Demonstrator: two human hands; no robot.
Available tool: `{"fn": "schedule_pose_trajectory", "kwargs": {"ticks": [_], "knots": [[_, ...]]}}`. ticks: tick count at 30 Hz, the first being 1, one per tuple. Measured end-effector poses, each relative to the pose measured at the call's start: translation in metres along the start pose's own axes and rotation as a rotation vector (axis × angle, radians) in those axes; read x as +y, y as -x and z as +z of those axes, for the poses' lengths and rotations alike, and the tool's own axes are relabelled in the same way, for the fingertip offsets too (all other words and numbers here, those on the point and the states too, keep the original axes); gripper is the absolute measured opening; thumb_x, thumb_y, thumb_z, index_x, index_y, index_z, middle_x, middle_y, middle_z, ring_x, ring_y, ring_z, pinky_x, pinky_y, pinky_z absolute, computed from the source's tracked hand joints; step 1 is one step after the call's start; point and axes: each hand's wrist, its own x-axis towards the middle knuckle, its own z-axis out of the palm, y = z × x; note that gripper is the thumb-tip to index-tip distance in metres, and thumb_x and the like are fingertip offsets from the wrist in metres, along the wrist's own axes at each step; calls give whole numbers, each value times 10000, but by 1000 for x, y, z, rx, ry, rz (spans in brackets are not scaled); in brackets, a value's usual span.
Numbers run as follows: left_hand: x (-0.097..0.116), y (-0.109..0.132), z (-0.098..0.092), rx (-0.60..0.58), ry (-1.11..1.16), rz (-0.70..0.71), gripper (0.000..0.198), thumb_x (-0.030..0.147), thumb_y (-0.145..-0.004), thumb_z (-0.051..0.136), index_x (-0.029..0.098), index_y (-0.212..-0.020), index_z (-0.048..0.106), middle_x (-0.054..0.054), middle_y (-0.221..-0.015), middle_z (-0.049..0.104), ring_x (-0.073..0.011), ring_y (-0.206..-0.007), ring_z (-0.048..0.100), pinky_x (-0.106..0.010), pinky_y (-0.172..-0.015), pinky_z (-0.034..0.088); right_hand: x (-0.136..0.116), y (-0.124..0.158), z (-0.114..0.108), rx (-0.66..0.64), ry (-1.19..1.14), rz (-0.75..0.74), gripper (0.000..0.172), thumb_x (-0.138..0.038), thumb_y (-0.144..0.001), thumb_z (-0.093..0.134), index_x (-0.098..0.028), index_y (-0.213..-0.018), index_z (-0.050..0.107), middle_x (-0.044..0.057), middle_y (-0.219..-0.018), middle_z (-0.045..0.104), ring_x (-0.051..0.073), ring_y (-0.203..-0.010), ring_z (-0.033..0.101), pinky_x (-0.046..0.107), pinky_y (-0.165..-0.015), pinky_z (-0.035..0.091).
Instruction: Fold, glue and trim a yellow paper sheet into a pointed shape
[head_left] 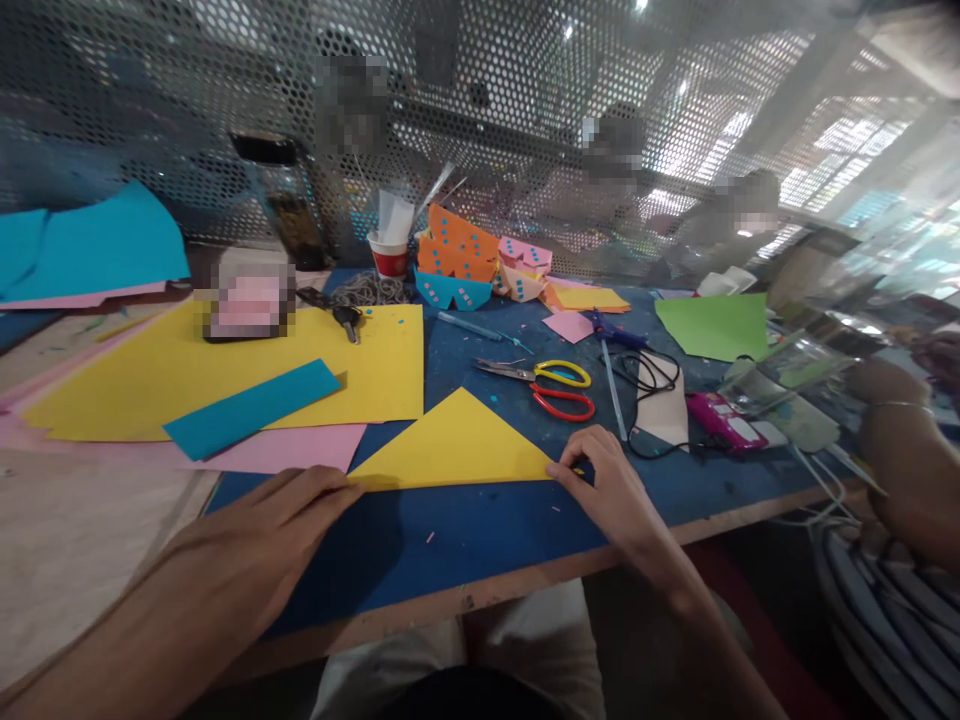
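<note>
A yellow sheet of paper (457,445), folded into a wide triangle, lies on the blue table covering (360,580) with its point away from me and its long edge towards me. At its left corner, my left hand (307,505) has its fingers closed on the paper. My right hand (607,485) pinches the right corner between thumb and forefinger. Just beyond the triangle lie scissors (564,404) with one yellow and one red handle, blades pointing left. A blue paper strip (255,410) rests on larger yellow sheets (382,370) to the left.
Folded orange paper pieces (457,245) with blue dots stand at the back beside a red-and-white cup (390,258). Keys (347,322) lie on the yellow sheets. To the right are a glue gun (619,332), a pink device (726,420) and another person's arm (900,450).
</note>
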Motion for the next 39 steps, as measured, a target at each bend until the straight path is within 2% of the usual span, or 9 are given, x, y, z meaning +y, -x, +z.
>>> {"fn": "schedule_pose_trajectory", "kwargs": {"ticks": [2, 4, 7, 10, 18, 23, 29, 36, 39], "knots": [[9, 10, 12, 63, -129, 18, 558, 235, -1171, 409, 300, -1338, 938, -138, -1454, 904, -434, -1324, 834, -604, -1085, 678, -1, 0, -1, -11, -3, 7, 247, -276, -1103, 836, -298, -925, 667, 61, -1077, 777, 314, -1101, 762, 465, -1028, 630], [16, 15, 19, 91, -205, -19, 573, 420, -1268, 393, 281, -1503, 898, -180, -1522, 878, -479, -1327, 819, -646, -1047, 636, -3, 0, -1, -17, -10, 19, 249, -268, -1105, 835, -296, -923, 667, 58, -1079, 771, 311, -1105, 756, 458, -1024, 627], [27, 11, 19, 88, -252, -43, 677, 618, -1297, 348, 294, -1660, 818, -193, -1502, 875, -470, -1207, 817, -630, -1004, 573, -5, 0, -1, -13, -18, 33, 255, -256, -1102, 838, -293, -920, 663, 58, -1088, 761, 311, -1118, 748, 449, -1015, 618], [36, 3, 13, 92, -266, -42, 739, 685, -1294, 295, 314, -1627, 839, -181, -1474, 880, -439, -1150, 802, -599, -1001, 534, -5, 0, 0, -10, -27, 37, 248, -248, -1096, 842, -290, -926, 668, 59, -1097, 758, 315, -1134, 742, 450, -1015, 612], [47, -9, 2, 83, -328, -14, 831, 660, -1299, 197, 259, -1535, 885, -203, -1410, 888, -441, -1118, 800, -594, -930, 537, -5, 0, -1, -10, -39, 21, 236, -298, -1126, 820, -296, -938, 676, 68, -1107, 765, 321, -1144, 732, 467, -1016, 611], [50, -14, 7, 163, -264, 55, 796, 681, -1303, 311, 162, -1458, 893, -224, -1385, 881, -439, -1210, 799, -573, -1024, 612, -5, -1, -1, -4, -27, 2, 241, -265, -1110, 831, -297, -935, 668, 56, -1084, 767, 313, -1117, 738, 477, -1045, 610], [51, -12, 18, 179, -229, 41, 750, 715, -1290, 349, 234, -1594, 837, -189, -1432, 874, -445, -1289, 787, -619, -1174, 584, -9, -1, -1, -5, -37, 13, 232, -243, -1107, 816, -293, -937, 666, 59, -1085, 763, 315, -1105, 729, 489, -1036, 598], [52, -21, 7, 93, -243, 45, 753, 717, -1293, 353, 225, -1612, 825, -184, -1381, 890, -426, -1166, 807, -613, -1046, 613, -9, -1, -2, -11, -25, 0, 233, -269, -1126, 820, -296, -949, 672, 57, -1085, 765, 311, -1102, 734, 478, -1035, 606], [53, -22, 11, 96, -205, 36, 741, 721, -1288, 379, 224, -1604, 829, -188, -1406, 881, -424, -1206, 802, -593, -1051, 635, -8, -1, -1, 2, -25, -7, 237, -284, -1135, 816, -297, -948, 671, 59, -1090, 770, 309, -1106, 736, 474, -1032, 611]]}}
